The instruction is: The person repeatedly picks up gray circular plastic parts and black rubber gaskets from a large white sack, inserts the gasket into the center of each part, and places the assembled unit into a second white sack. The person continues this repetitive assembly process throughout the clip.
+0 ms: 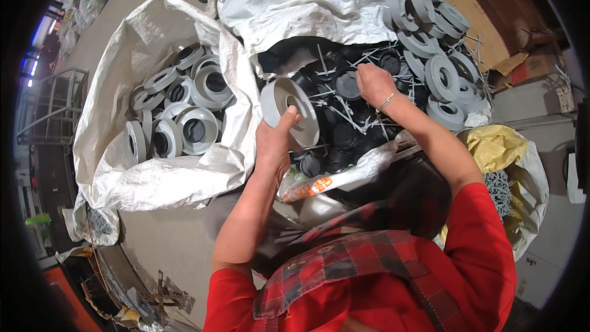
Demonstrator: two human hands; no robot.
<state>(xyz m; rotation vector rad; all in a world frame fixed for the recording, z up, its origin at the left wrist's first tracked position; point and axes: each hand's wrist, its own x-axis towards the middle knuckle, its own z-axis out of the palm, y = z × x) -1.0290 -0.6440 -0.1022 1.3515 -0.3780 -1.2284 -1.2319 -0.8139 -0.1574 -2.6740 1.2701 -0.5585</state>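
Observation:
My left hand (pixel 274 140) grips a grey plastic flanged ring (pixel 270 106) by its rim, the thumb laid over its inner side. The ring is tilted, above the edge of a pile of black parts. Over that pile my right hand (pixel 374 85) is closed, fingers curled downward. A round black cap (pixel 347 85) lies right by its fingertips; what the fingers hold, if anything, is hidden. Thin grey plastic sticks (pixel 340 106) lie strewn among the black caps. On the left, a white woven sack (pixel 166 178) holds several grey rings (pixel 208 89) with black centres.
Grey rings (pixel 441 78) without black centres are heaped at the right. Behind the black pile rises a white woven sack (pixel 295 3). A yellow-lined sack (pixel 499 147) of grey small parts (pixel 496 193) stands by my right elbow. Cardboard (pixel 534 64) lies at the far right.

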